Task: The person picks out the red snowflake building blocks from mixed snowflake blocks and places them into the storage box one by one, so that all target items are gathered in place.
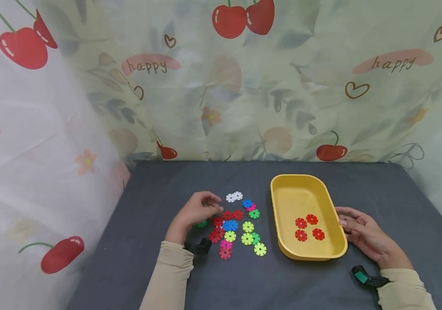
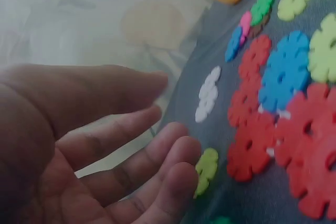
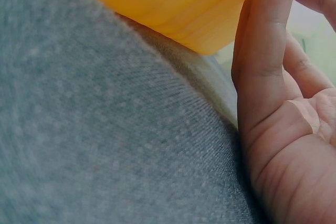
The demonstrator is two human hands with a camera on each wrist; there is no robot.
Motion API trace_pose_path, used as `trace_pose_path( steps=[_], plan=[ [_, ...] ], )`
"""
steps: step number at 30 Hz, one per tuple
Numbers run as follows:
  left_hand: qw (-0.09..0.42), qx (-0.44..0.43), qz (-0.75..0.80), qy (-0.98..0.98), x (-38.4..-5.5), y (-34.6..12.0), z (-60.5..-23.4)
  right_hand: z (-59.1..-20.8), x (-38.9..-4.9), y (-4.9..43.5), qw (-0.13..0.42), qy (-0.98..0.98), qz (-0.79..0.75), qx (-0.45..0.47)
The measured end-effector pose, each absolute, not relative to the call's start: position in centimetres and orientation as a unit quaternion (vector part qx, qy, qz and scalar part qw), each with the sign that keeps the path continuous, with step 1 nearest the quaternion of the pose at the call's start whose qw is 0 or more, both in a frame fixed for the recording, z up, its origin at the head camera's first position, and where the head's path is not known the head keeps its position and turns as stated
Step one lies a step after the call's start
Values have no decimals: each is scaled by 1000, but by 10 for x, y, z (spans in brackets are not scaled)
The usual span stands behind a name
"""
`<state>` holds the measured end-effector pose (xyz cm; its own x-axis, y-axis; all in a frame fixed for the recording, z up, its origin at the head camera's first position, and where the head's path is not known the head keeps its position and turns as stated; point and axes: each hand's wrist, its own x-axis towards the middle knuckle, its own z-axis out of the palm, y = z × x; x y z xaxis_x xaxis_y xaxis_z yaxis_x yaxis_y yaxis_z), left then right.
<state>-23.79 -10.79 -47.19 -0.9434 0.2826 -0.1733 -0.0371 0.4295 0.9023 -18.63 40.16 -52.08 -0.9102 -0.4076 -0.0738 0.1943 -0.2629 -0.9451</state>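
Observation:
My left hand hovers over the left side of a group of flower-shaped plastic discs, its fingers loosely bent and nothing between them. In the left wrist view, red discs, a blue disc, white discs and a yellow-green disc lie beside the fingertips. A yellow tray holds several red discs. Against the tray's right side rests my right hand, with thumb and fingers on the outside of the wall. The right wrist view shows its thumb beside the tray's wall.
More yellow-green discs, pink discs and green discs lie between the left hand and the tray, some overlapping. A dark grey cloth covers the table. Patterned curtains hang behind and at the sides.

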Motion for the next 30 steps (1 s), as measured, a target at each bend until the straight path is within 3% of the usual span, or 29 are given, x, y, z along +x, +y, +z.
trace_pose_path(
  steps=[13, 30],
  plan=[
    [193, 94, 489, 845, -239, -111, -479, -521, -186, 401, 190, 576, -790, -91],
    [192, 101, 476, 852, -242, -109, -483, -520, -188, 402, 197, 573, -790, -95]
  ],
)
